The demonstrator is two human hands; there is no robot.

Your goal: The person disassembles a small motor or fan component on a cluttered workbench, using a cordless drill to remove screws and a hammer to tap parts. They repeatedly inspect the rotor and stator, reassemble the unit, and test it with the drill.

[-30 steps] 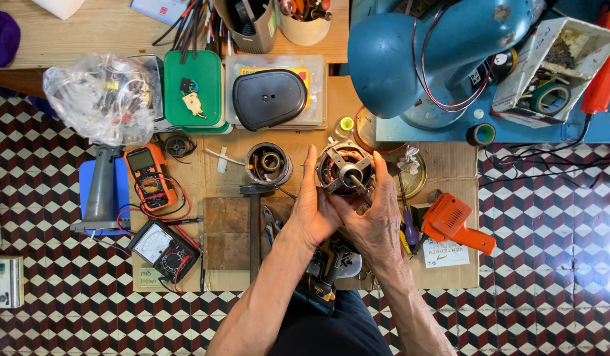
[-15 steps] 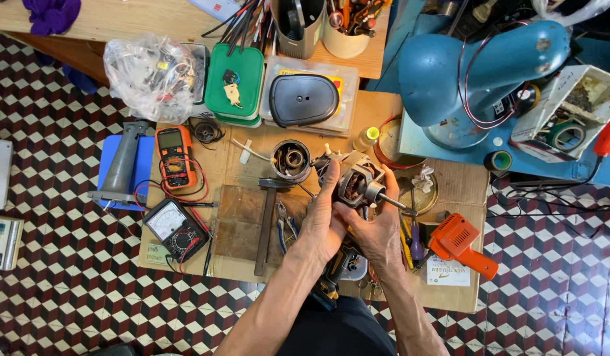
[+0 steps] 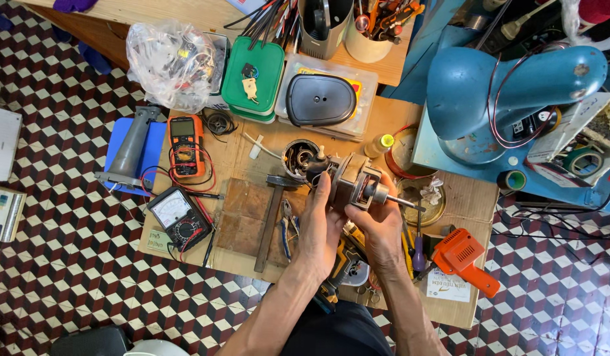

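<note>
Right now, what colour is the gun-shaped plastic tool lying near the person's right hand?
Bright orange: the gun-shaped plastic tool, seen in the head view, lies right of the right hand.

motor underside hidden by hands (both grips), forearms cut off

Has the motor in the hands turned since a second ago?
Yes. The motor showed its end face upward before; now its shaft points sideways toward the brass dish, judged against the hammer.
</note>
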